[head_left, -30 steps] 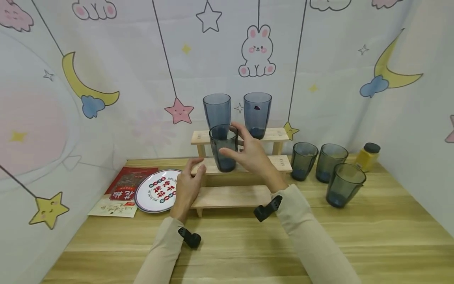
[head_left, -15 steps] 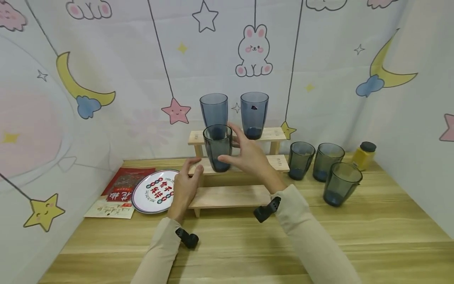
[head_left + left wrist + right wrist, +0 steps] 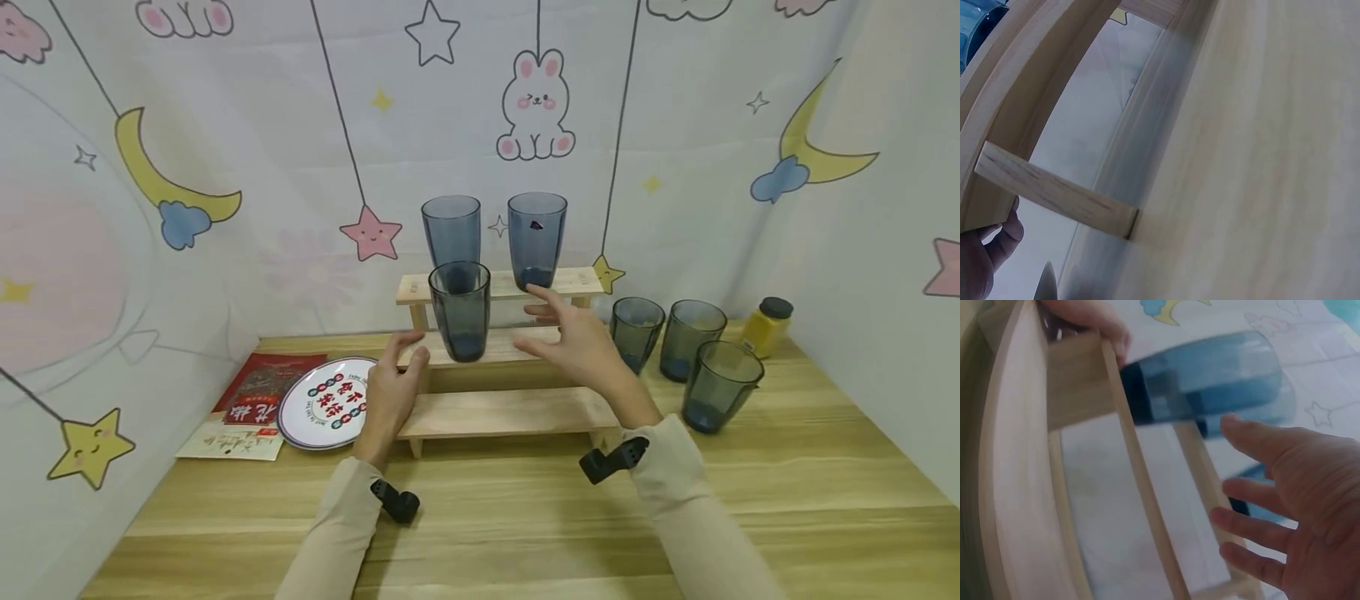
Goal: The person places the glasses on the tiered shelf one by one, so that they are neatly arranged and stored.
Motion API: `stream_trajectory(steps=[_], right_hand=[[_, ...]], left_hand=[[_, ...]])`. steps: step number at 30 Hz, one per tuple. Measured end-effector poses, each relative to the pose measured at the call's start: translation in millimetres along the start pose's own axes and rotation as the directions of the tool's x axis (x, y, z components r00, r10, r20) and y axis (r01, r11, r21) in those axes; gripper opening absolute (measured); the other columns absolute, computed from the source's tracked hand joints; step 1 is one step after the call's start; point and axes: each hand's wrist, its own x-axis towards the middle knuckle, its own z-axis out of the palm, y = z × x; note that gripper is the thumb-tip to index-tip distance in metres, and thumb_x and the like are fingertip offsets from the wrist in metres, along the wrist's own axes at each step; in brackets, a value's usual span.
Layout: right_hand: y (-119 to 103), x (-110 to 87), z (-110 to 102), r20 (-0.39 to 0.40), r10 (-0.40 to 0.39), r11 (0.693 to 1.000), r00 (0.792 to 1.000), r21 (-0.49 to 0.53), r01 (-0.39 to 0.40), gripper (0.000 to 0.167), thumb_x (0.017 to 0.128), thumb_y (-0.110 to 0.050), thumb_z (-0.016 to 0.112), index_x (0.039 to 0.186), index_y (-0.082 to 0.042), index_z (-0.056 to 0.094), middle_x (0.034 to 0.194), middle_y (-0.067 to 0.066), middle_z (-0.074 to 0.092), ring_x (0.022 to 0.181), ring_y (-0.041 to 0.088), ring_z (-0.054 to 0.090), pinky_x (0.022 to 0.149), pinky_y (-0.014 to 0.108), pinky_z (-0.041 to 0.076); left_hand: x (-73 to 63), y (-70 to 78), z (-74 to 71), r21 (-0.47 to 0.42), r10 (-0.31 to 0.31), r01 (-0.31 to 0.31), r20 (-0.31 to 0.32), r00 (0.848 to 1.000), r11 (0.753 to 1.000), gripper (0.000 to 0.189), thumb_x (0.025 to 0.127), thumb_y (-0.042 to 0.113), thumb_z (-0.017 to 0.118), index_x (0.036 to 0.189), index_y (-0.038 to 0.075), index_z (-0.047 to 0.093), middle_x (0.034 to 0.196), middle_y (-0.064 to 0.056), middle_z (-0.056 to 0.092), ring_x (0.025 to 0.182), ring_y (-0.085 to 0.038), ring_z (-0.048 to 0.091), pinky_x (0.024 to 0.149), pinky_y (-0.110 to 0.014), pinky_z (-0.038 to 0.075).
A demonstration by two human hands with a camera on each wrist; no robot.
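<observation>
A smoky dark glass tumbler (image 3: 461, 312) stands upright on the middle step of a three-step wooden shelf (image 3: 495, 414). To its right, my right hand (image 3: 581, 342) is held apart from it with fingers spread, holding nothing. The right wrist view has the same right hand (image 3: 1297, 506) beside the tumbler (image 3: 1210, 378). My left hand (image 3: 392, 392) grips the left end of the middle step; in the left wrist view its fingers (image 3: 1007, 240) curl round the board's end. Two bluish tumblers stand on the top step, one (image 3: 452, 225) partly behind the dark tumbler, the other (image 3: 537, 237) right of it.
Several greenish-grey tumblers (image 3: 722, 387) stand on the table right of the shelf, with a black-lidded yellow jar (image 3: 767, 329) behind. Left of the shelf lie a printed white plate (image 3: 326, 404) and a red packet (image 3: 262, 387). A patterned cloth hangs behind.
My right hand has let go of the dark tumbler and drawn back to the right. The tumbler stays on the middle step. My left hand keeps its hold on the shelf.
</observation>
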Motion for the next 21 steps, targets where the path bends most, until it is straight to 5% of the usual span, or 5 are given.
stream_trajectory(steps=[9, 21], right_hand=[[39.9, -36.3, -50.9, -0.042, 0.05, 0.993, 0.998, -0.103, -0.054, 0.065, 0.093, -0.031, 0.073, 0.148, -0.01, 0.046, 0.131, 0.016, 0.064, 0.117, 0.039, 0.061, 0.091, 0.058, 0.047], [81.5, -75.3, -114.5, -0.075, 0.176, 0.957, 0.982, -0.219, -0.188, 0.062, 0.095, -0.037, 0.07, 0.143, -0.003, 0.05, 0.138, 0.028, 0.054, 0.123, 0.05, 0.05, 0.092, 0.066, 0.04]], left_hand=[[0.3, -3.2, -3.2, 0.016, 0.002, -0.002, -0.006, 1.0, 1.0, 0.03, 0.102, 0.041, 0.054, 0.129, 0.03, 0.062, 0.138, 0.005, 0.061, 0.079, -0.024, 0.068, 0.073, -0.042, 0.049], [0.3, -1.2, -0.9, -0.003, 0.017, -0.017, 0.004, 1.0, 1.0, 0.034, 0.102, 0.044, 0.053, 0.13, 0.028, 0.061, 0.136, 0.005, 0.062, 0.091, -0.026, 0.068, 0.081, -0.046, 0.05]])
